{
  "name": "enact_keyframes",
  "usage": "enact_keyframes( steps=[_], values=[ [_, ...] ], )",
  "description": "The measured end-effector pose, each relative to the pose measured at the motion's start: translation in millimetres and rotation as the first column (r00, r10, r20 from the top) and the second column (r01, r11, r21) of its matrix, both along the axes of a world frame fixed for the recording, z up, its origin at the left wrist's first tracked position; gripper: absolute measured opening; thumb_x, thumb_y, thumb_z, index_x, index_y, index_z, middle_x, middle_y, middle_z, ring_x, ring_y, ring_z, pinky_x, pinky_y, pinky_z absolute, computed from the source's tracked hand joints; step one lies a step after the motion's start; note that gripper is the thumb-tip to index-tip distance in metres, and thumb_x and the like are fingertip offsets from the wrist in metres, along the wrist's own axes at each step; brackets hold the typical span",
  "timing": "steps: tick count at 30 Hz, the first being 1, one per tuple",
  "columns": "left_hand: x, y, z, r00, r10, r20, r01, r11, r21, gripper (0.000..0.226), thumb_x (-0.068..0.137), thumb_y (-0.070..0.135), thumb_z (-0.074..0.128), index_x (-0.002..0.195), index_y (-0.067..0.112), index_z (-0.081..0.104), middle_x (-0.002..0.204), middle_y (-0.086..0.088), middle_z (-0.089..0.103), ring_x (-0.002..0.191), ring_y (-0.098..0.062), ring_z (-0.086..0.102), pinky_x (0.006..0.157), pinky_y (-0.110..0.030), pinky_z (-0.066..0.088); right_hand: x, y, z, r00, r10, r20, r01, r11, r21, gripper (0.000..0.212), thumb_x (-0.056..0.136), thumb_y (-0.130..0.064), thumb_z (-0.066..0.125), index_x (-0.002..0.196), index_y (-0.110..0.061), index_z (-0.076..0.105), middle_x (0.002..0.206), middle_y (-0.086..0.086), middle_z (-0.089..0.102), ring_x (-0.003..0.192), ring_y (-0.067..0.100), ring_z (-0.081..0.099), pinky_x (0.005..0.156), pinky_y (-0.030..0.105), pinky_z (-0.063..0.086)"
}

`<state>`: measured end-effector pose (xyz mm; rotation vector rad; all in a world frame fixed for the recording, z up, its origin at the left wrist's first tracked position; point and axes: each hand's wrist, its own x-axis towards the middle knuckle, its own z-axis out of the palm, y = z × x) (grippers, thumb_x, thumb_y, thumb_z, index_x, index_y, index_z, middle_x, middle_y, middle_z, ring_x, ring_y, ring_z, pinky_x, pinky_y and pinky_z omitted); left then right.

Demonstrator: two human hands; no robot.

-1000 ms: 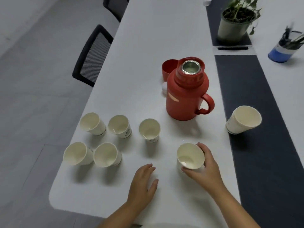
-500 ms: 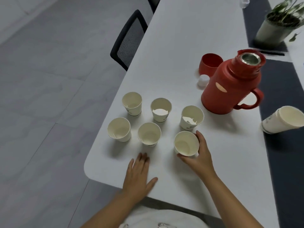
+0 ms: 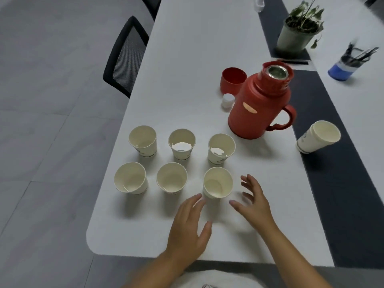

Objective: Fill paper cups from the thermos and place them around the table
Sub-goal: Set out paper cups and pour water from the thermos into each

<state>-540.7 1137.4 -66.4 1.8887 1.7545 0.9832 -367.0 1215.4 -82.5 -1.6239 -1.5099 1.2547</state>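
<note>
Right hand [image 3: 252,201] now off the paper cup [image 3: 217,182], fingers spread, empty.

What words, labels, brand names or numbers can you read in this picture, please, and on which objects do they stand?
No text can be read.
Red thermos: a pale oval mark on its side, blurred, no letters legible.
Paper cups, e.g. the back-left cup: small dark printed marks near the base, too small and blurred to read.
Stack of cups lying on its side: a bluish mark near the base, unreadable.
Blue pen holder: pale band, blurred.
</note>
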Motion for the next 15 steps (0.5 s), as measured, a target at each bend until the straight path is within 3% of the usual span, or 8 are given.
enact_keyframes(
  steps=[3,6,10,13,15],
  values=[
    [16,36,27,0.988,-0.048,0.145,0.042,0.998,0.046,0.041,0.077,0.023,0.050,0.113,0.003,0.052,0.111,-0.018,0.061,0.107,-0.015,0.045,0.097,-0.018,0.033,26,16,12,0.996,-0.094,-0.007,0.094,0.992,0.089,0.059,0.074,-0.002,0.068,0.117,-0.030,0.038,0.117,-0.016,0.047,0.107,0.000,0.047,0.089,0.022,0.038],
    [35,83,51,0.977,-0.018,0.213,0.020,1.000,-0.007,0.052,0.078,0.031,0.049,0.115,-0.005,0.055,0.118,-0.018,0.057,0.113,-0.013,0.043,0.096,-0.018,0.033,51,50,29,0.984,-0.177,0.028,0.168,0.968,0.184,0.047,0.079,-0.006,0.064,0.119,-0.020,0.045,0.119,-0.006,0.048,0.109,0.010,0.046,0.091,0.025,0.038],
    [61,152,61,0.993,-0.063,0.104,0.070,0.995,-0.065,0.066,0.079,0.034,0.061,0.132,0.002,0.039,0.137,-0.012,0.043,0.128,-0.023,0.037,0.103,-0.017,0.020,75,110,50,0.957,-0.287,0.027,0.271,0.928,0.256,0.048,0.080,-0.010,0.063,0.124,-0.013,0.044,0.121,-0.005,0.045,0.112,0.011,0.042,0.095,0.029,0.034],
    [72,207,62,0.987,-0.037,0.159,0.051,0.995,-0.082,0.075,0.074,0.032,0.072,0.135,0.010,0.034,0.124,0.011,0.035,0.110,0.007,0.027,0.087,0.011,0.010,81,155,54,0.955,-0.292,0.051,0.270,0.928,0.258,0.056,0.079,-0.009,0.064,0.129,-0.008,0.038,0.125,0.002,0.044,0.117,0.015,0.040,0.098,0.027,0.030],
    [76,240,62,0.969,0.021,0.248,0.016,0.989,-0.144,0.079,0.068,0.029,0.077,0.133,0.012,0.035,0.109,0.019,0.029,0.092,0.018,0.021,0.071,0.016,0.015,80,179,52,0.966,-0.249,0.064,0.232,0.952,0.200,0.057,0.078,-0.008,0.064,0.128,-0.008,0.037,0.116,-0.002,0.046,0.110,0.014,0.044,0.096,0.028,0.033]
  ],
)
